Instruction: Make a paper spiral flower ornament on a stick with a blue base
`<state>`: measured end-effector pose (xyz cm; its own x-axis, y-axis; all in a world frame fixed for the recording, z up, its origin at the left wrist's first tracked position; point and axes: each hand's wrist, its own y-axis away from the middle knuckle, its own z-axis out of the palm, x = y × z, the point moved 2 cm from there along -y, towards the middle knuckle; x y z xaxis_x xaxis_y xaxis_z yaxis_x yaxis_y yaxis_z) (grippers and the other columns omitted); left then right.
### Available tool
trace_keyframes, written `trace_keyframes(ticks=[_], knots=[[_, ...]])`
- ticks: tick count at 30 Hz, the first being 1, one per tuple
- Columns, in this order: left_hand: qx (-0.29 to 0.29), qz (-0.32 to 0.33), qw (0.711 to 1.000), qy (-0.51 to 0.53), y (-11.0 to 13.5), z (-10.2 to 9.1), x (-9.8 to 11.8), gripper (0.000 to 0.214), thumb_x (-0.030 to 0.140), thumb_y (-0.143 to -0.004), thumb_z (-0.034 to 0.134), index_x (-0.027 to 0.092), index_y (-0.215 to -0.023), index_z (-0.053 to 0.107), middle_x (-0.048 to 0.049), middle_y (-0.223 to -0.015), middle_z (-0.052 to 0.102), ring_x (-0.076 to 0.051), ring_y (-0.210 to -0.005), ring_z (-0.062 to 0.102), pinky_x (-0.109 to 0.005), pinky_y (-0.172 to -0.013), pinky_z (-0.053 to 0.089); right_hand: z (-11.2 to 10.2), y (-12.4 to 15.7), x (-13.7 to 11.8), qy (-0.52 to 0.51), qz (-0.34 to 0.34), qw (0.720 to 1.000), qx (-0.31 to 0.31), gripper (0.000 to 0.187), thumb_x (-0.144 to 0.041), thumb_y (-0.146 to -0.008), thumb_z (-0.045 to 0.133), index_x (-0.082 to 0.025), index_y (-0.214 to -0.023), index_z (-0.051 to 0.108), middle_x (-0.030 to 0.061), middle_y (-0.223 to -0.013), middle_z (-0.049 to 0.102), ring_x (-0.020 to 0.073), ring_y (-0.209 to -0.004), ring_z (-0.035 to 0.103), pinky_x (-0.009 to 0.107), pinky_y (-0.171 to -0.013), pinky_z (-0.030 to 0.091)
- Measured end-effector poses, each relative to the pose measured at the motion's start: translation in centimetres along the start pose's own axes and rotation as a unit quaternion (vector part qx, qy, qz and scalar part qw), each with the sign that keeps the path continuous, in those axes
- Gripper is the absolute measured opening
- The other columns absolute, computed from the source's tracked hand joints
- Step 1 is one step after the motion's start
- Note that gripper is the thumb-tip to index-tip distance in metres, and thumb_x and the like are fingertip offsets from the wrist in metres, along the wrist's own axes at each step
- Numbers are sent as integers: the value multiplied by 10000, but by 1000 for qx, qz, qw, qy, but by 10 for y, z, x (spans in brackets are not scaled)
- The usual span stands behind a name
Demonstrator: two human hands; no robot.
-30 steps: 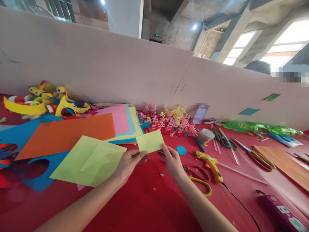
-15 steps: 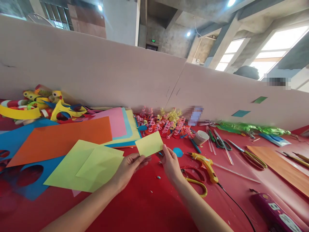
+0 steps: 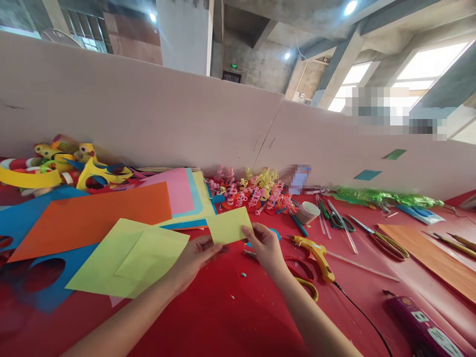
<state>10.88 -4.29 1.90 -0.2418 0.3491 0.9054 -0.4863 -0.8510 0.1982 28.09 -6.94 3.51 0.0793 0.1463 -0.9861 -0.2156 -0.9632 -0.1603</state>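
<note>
A small yellow-green paper rectangle [image 3: 227,225] is held just above the red table [image 3: 230,317]. My left hand [image 3: 195,258] pinches its lower left edge. My right hand [image 3: 265,245] pinches its right edge, thumb on top. Both hands are closed on the paper. A larger yellow-green sheet [image 3: 126,258] lies just left of my left hand. A blue paper disc sits mostly hidden behind my right hand.
Orange [image 3: 92,215], pink and blue sheets lie stacked at left. Curled paper strips [image 3: 253,191] pile at the partition wall [image 3: 148,114]. A yellow glue gun [image 3: 316,250], yellow-handled scissors [image 3: 307,282], more scissors [image 3: 386,240], a tape roll [image 3: 309,212] and a purple device [image 3: 420,322] lie at right.
The paper rectangle and both hands have shifted slightly down and left. My right thumb has slid further onto the paper, covering the blue disc.
</note>
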Motion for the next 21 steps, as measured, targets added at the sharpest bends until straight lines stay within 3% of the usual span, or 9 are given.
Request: trace_keyframes(ticks=[2,4,6,8,12,15,17,21], knots=[[20,27,999,-6,1,-1,4,410,311,-652,751,190,-1024,628,-65,-1001,702,-219,-948,631,-319,-849,470,-3,-1,-2,37,10,999,-28,398,-557,-724,593,-164,-672,564,5,-611,547,134,-584,488,241,-548,396],[37,52,998,-22,1,-2,9,464,311,-633,763,220,-1048,577,-40,-987,689,-212,-943,622,-312,-812,473,-6,-2,-4,76,33,991,-102,399,-553,-730,590,-157,-684,573,-5,-605,531,118,-556,459,229,-511,359],[27,44,997,-51,1,-2,10,471,310,-618,772,227,-1028,555,-6,-857,684,-194,-850,632,-295,-747,475,-8,0,-7,110,54,975,-185,397,-543,-731,601,-152,-664,575,-22,-585,506,99,-527,427,218,-491,325],[11,18,997,-77,1,-3,9,459,309,-611,775,224,-1005,554,30,-709,656,-170,-731,627,-273,-681,462,-10,2,-7,83,80,967,-228,441,-572,-770,541,-151,-641,571,-27,-560,490,96,-519,431,218,-500,332],[4,-10,997,-80,1,-4,4,407,323,-612,774,204,-947,577,19,-678,678,-163,-676,625,-252,-638,430,-8,3,-1,-85,139,962,-219,557,-620,-854,332,-150,-742,609,25,-649,580,129,-615,540,255,-608,429],[-20,-5,998,-55,1,-3,2,338,345,-651,749,194,-905,585,-11,-716,707,-170,-694,633,-257,-652,431,-4,1,0,-71,90,968,-223,371,-525,-804,543,-191,-948,616,38,-874,637,154,-829,585,277,-758,448],[-31,12,998,-49,3,-1,2,305,354,-679,730,192,-902,600,-14,-725,707,-166,-709,630,-258,-673,438,-1,1,0,-46,54,962,-263,374,-465,-778,613,-225,-1064,587,36,-999,633,176,-983,562,304,-864,422],[-42,6,999,-31,6,3,2,330,348,-700,713,201,-983,627,-52,-958,697,-200,-885,619,-285,-742,465,3,3,4,-39,61,950,-302,345,-475,-759,625,-196,-961,612,47,-1007,639,198,-997,565,349,-907,408]])
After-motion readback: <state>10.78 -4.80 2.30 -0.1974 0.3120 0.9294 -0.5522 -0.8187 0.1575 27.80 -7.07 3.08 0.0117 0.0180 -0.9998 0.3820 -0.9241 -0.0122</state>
